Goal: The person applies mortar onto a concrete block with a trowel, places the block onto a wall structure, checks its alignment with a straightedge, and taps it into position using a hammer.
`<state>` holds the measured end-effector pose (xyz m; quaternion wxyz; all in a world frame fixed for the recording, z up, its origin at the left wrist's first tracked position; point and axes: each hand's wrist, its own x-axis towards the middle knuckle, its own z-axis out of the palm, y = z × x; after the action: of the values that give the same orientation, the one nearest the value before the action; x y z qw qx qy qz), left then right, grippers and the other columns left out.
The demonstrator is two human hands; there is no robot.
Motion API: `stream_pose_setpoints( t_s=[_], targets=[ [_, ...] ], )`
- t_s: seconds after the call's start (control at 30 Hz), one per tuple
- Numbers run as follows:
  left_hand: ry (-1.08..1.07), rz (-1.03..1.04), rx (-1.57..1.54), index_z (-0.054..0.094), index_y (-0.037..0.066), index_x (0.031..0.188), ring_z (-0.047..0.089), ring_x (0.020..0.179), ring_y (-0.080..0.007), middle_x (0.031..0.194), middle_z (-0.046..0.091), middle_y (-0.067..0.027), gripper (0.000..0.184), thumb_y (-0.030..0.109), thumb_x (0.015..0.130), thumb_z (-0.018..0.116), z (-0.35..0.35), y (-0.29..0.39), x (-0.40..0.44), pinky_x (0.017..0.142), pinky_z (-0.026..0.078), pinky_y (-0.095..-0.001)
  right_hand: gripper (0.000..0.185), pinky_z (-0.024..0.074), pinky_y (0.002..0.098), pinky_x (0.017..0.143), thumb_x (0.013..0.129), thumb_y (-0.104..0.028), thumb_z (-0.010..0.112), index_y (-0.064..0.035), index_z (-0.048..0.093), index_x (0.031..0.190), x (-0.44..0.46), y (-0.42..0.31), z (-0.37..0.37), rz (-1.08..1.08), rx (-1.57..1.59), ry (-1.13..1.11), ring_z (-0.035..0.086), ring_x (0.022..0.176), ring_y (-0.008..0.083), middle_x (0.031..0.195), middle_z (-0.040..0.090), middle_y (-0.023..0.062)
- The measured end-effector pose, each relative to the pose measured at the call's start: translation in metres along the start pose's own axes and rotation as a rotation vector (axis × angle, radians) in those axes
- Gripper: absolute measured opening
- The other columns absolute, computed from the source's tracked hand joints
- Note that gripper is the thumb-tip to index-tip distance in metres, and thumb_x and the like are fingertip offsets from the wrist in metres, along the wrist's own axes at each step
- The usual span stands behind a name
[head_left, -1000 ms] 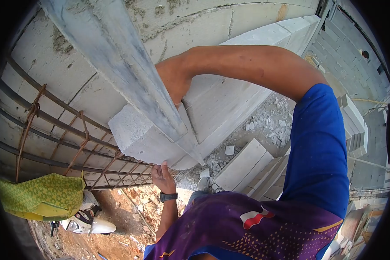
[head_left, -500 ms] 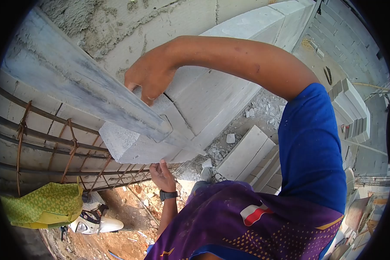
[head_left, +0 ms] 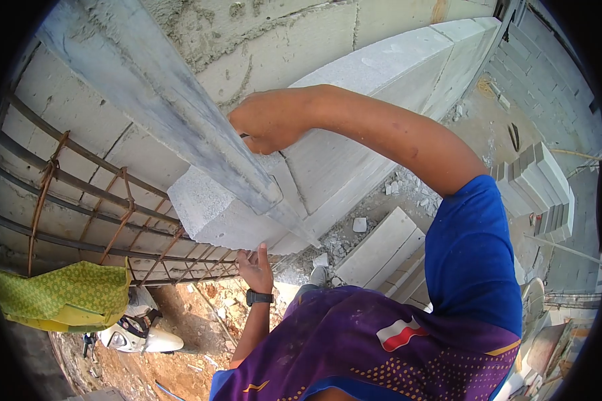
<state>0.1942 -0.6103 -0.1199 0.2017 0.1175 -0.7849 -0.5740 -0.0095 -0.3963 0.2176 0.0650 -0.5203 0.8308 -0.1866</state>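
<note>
My right hand (head_left: 269, 123) reaches over a pale aerated-concrete block (head_left: 211, 210), its fingers curled down beside a long grey metal bar (head_left: 161, 100). Something small and dark shows at its fingers, too hidden to name. The bar slopes from upper left across the block, its lower end near the block's front corner. Below the block's near edge is my left hand (head_left: 255, 267), wearing a black watch (head_left: 259, 297). Its thumb points up, apart from loosely bent fingers, and the tips meet or nearly meet that edge.
A curved row of blocks (head_left: 381, 80) runs to the upper right against a rough wall. Rusty tied rebar (head_left: 120, 200) stands at left, with a green patterned bag (head_left: 67, 297) and a white motorbike (head_left: 140, 337) below. Rubble and stacked blocks (head_left: 384, 250) lie to the right.
The view has shifted slightly. My right hand has turned, its fingers now tucked more tightly beside the bar. My left hand stays at the block's near edge.
</note>
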Motion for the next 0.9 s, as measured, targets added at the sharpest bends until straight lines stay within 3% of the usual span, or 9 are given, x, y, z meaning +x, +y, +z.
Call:
stream_pose_setpoints(
  t_s=[0.17,0.4,0.47,0.53,0.57,0.67,0.77,0.87,0.9],
  targets=[
    [-0.06,-0.075,0.017,0.049,-0.013,0.118,0.072,0.091,-0.0235,0.101,0.066,-0.0199,0.044,0.012,0.095,0.077,-0.008,0.017,-0.002,0.076,0.059,-0.0333,0.036,0.0543,0.0446,0.095,0.098,-0.023,0.067,-0.0029,0.071,0.127,0.012,0.011,0.005,-0.034,-0.051,-0.044,0.07,0.104,0.0401,0.112,0.075,0.0224],
    [-0.107,-0.129,-0.174,0.052,-0.006,0.128,0.069,0.101,-0.0213,0.113,0.065,-0.0142,0.04,0.005,0.095,0.07,-0.026,-0.034,0.001,0.086,0.057,-0.0337,0.042,0.0533,0.046,0.097,0.087,-0.018,0.077,-0.0013,0.069,0.125,-0.006,0.011,0.008,-0.17,-0.083,0.263,0.068,0.108,0.0419,0.118,0.072,0.0225],
    [-0.146,-0.238,-0.396,0.058,-0.001,0.122,0.067,0.103,-0.0187,0.111,0.065,-0.008,0.023,0.01,0.102,0.062,-0.03,-0.044,0.003,0.088,0.056,-0.0339,0.043,0.0526,0.0471,0.099,0.085,-0.014,0.078,-0.0013,0.068,0.125,-0.017,0.008,0.013,-0.145,-0.213,0.43,0.066,0.111,0.0439,0.12,0.07,0.023],
    [-0.157,-0.369,-0.567,0.06,0.003,0.115,0.064,0.102,-0.017,0.108,0.062,-0.004,0.015,0.014,0.104,0.06,-0.032,-0.068,0.005,0.087,0.055,-0.0338,0.048,0.05,0.0441,0.103,0.089,-0.022,0.08,-0.006,0.068,0.133,-0.036,-0.001,0.013,0.013,-0.244,0.503,0.066,0.116,0.0345,0.128,0.07,0.0149],
    [-0.149,-0.371,-0.51,0.063,0.006,0.111,0.064,0.111,-0.0188,0.113,0.066,-0.004,0.024,0.029,0.107,0.061,-0.033,-0.066,0.005,0.092,0.054,-0.0357,0.051,0.0487,0.0425,0.105,0.09,-0.025,0.081,-0.0084,0.069,0.136,-0.046,-0.009,0.013,0.098,-0.26,0.542,0.066,0.118,0.0298,0.132,0.069,0.0109],
    [-0.173,-0.42,-0.326,0.064,0.004,0.119,0.063,0.119,-0.022,0.125,0.067,-0.0068,0.04,0.042,0.106,0.062,-0.026,-0.104,0.001,0.1,0.051,-0.0406,0.041,0.0536,0.0434,0.097,0.083,-0.013,0.082,0.0011,0.07,0.12,-0.079,-0.037,0.026,0.28,-0.15,0.845,0.068,0.108,0.0405,0.118,0.072,0.0226],
    [-0.277,-0.606,-0.332,0.058,-0.001,0.141,0.054,0.138,-0.0301,0.144,0.061,-0.0144,0.071,0.059,0.103,0.058,-0.021,-0.106,0.001,0.114,0.041,-0.0475,0.033,0.0564,0.04,0.089,0.085,-0.011,0.08,0.0039,0.072,0.113,-0.084,-0.079,0.079,0.304,-0.111,1.431,0.071,0.101,0.0363,0.108,0.074,0.0208],
    [-0.227,-0.571,-0.324,0.057,-0.005,0.135,0.052,0.128,-0.0285,0.135,0.061,-0.0159,0.072,0.059,0.104,0.055,-0.008,-0.113,0.003,0.108,0.041,-0.0449,0.028,0.0589,0.0389,0.081,0.084,-0.007,0.079,0.004,0.073,0.109,-0.09,-0.113,0.117,-0.049,-0.301,1.192,0.072,0.096,0.0339,0.099,0.075,0.0175],
    [-0.148,-0.528,-0.323,0.064,-0.007,0.119,0.056,0.112,-0.0231,0.117,0.066,-0.013,0.063,0.053,0.106,0.055,-0.001,-0.11,0.002,0.099,0.044,-0.0405,0.029,0.0593,0.0399,0.079,0.083,-0.006,0.079,0.0028,0.073,0.109,-0.081,-0.12,0.121,-0.113,-0.321,1.088,0.072,0.095,0.0331,0.1,0.074,0.0161]
  ],
)
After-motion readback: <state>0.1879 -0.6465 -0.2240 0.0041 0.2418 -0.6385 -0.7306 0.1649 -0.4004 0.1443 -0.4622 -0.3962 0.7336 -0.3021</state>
